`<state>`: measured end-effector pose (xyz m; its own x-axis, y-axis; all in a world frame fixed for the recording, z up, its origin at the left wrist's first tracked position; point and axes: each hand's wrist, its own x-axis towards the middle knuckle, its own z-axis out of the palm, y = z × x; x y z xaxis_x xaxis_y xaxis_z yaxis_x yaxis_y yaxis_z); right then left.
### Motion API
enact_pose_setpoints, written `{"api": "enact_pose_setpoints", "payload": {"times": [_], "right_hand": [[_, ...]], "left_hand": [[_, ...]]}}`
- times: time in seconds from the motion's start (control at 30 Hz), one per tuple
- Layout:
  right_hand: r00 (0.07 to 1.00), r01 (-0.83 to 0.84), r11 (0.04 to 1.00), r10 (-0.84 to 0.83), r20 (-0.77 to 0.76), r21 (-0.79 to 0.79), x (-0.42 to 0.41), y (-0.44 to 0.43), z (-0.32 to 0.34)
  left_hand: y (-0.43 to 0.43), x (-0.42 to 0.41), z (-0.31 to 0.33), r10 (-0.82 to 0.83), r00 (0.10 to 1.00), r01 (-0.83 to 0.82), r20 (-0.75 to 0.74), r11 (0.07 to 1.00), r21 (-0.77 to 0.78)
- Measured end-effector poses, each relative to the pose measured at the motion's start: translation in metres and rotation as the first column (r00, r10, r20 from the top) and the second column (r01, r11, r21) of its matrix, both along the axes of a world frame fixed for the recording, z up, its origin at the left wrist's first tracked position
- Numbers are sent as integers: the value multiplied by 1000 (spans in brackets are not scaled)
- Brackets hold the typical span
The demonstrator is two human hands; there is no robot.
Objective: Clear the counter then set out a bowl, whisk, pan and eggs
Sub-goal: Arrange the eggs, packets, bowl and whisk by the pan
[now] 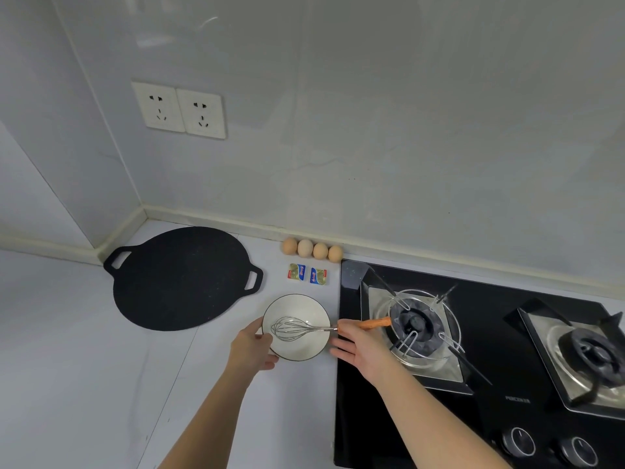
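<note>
Left hand grips the bowl; right hand, fingers spread, touches the whisk beside the stove.

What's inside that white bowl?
The wire head of a whisk lies inside the white bowl, its orange handle sticking out over the rim toward the stove. No food shows in the bowl. The spot directly under the wires is partly hidden.

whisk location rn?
Head view, lower centre: the whisk lies in the white bowl, its orange handle pointing right over the stove's edge, beside the right hand.
</note>
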<state>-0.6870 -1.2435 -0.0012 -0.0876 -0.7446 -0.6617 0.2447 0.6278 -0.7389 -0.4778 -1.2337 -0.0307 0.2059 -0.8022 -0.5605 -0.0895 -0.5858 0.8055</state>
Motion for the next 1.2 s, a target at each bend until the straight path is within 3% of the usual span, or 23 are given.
{"api": "enact_pose_setpoints", "payload": {"times": [0.2,0.4,0.57,0.7,0.83,0.93,1.03,1.2], "right_hand": [[988,-152,988,152,-6,25,2,5,-2],[954,-238,963,255,-156,124,3,9,7],[754,-435,852,521,-400,290,10,12,28],[633,-503,848,494,-596,168,44,11,51],[613,-548,836,419,-670,21,97,-2,61],[645,-583,810,411,-644,-67,144,-13,52],[684,-596,803,492,-538,-25,190,-26,33],[850,-415,907,414,-327,70,235,-56,5]], "left_hand": [[5,5,0,33,999,-33,17,999,0],[1,48,-10,186,982,-187,18,981,56],[-4,96,-11,224,942,-233,251,973,4],[0,128,-4,79,799,-56,596,997,-56],[3,165,-6,68,693,-20,717,997,-76],[3,192,-10,115,737,-82,666,993,-82],[0,215,-7,275,848,-280,453,958,-57],[-15,252,-17,419,895,-429,152,903,34]]}}
